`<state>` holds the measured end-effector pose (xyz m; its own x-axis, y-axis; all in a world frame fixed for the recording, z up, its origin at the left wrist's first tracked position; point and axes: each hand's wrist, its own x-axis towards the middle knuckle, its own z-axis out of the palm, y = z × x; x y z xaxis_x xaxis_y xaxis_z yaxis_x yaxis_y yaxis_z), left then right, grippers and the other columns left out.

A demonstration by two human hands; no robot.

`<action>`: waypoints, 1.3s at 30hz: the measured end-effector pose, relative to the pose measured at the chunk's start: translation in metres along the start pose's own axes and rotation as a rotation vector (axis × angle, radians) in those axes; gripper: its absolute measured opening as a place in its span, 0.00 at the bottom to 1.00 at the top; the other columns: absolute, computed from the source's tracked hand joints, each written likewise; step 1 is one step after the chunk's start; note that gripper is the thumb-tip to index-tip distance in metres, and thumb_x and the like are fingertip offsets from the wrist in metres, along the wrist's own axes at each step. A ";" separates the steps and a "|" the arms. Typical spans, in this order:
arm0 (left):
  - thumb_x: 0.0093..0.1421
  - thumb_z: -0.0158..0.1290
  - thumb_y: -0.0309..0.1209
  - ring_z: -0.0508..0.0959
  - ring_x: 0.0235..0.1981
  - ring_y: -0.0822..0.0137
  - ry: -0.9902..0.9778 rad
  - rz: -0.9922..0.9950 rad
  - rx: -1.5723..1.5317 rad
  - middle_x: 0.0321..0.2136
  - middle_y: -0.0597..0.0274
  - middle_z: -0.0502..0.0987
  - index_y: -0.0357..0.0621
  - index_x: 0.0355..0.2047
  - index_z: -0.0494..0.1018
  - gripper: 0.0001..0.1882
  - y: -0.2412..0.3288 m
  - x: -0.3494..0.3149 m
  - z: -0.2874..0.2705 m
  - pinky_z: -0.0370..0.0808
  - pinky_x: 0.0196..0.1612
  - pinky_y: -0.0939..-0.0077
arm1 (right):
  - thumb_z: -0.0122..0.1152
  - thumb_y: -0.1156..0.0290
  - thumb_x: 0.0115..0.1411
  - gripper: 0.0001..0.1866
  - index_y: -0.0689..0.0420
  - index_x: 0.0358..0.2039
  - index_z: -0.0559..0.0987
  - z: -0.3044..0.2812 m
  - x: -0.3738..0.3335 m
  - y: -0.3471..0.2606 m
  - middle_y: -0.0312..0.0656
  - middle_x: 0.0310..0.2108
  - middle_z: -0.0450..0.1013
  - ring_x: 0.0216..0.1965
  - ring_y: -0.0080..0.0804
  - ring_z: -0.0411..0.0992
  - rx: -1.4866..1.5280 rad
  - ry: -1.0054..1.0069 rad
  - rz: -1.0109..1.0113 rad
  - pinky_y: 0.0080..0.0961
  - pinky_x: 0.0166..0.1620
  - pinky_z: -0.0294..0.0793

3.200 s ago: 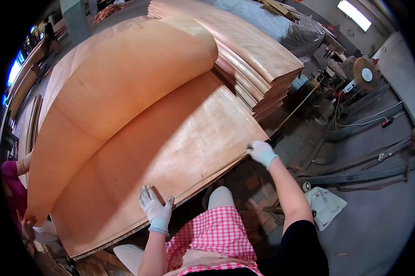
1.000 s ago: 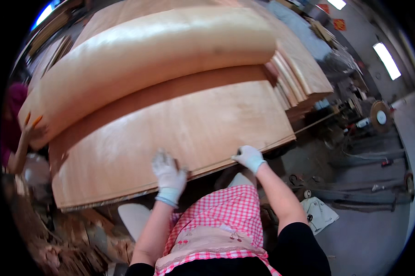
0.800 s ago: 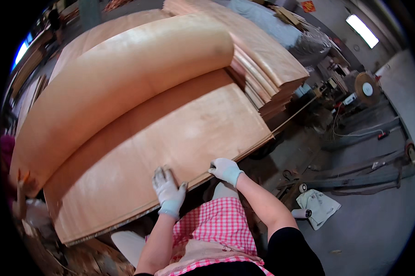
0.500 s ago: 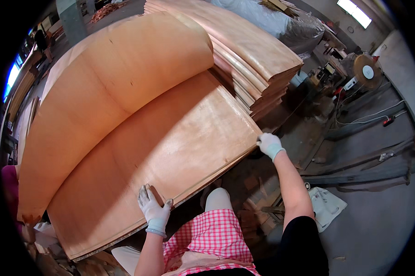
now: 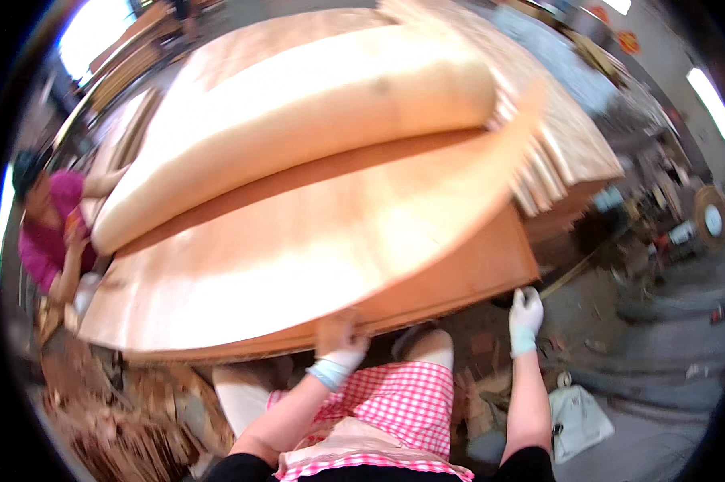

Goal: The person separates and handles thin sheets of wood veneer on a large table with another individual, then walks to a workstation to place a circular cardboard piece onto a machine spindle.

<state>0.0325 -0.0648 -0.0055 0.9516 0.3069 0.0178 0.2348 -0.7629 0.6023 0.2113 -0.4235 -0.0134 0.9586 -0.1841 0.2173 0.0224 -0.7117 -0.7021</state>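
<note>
Veneer sheet (image 5: 322,241) has lifted — near left grip (image 5: 344,336), apart from right grip (image 5: 526,313); closures unclear.

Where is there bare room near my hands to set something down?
A wedge of the lower sheet lies bare between the raised sheet and your right hand, narrowing toward your left hand. Grey floor shows right of the white bag-like item. Lower left is crowded with wood scraps.

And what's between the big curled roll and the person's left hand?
In the head view, a pale, thin sheet lies between the curled roll and the left hand.
</note>
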 end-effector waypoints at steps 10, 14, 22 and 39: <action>0.51 0.62 0.30 0.78 0.37 0.53 0.175 0.261 -0.724 0.35 0.53 0.78 0.42 0.38 0.78 0.14 0.023 -0.058 -0.047 0.77 0.42 0.64 | 0.56 0.76 0.63 0.05 0.66 0.36 0.74 0.032 -0.203 -0.217 0.62 0.57 0.68 0.55 0.38 0.69 0.708 -0.733 -0.112 0.31 0.59 0.65; 0.51 0.61 0.25 0.78 0.32 0.61 0.337 0.040 -0.957 0.30 0.57 0.77 0.39 0.33 0.78 0.08 -0.018 -0.089 -0.066 0.75 0.38 0.71 | 0.59 0.73 0.63 0.10 0.65 0.41 0.76 0.054 -0.241 -0.274 0.58 0.57 0.68 0.58 0.40 0.68 0.802 -0.965 -0.059 0.31 0.60 0.65; 0.51 0.60 0.24 0.76 0.23 0.74 0.872 -0.695 -0.486 0.19 0.61 0.78 0.38 0.24 0.79 0.03 -0.264 -0.129 -0.204 0.73 0.28 0.76 | 0.60 0.69 0.60 0.10 0.64 0.32 0.80 0.107 -0.175 -0.250 0.49 0.30 0.77 0.34 0.44 0.76 -0.077 -0.899 -0.582 0.35 0.40 0.73; 0.52 0.59 0.29 0.79 0.32 0.67 0.881 -0.941 -0.304 0.34 0.58 0.82 0.38 0.40 0.78 0.15 -0.531 -0.238 -0.358 0.77 0.38 0.70 | 0.66 0.47 0.51 0.27 0.63 0.30 0.82 0.133 -0.081 -0.160 0.58 0.31 0.77 0.37 0.54 0.76 -0.639 -0.705 -0.531 0.45 0.40 0.73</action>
<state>-0.3898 0.4712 -0.0442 -0.0224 0.9977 -0.0633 0.5664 0.0649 0.8216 0.1680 -0.2047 -0.0086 0.8220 0.5360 -0.1922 0.5254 -0.8441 -0.1069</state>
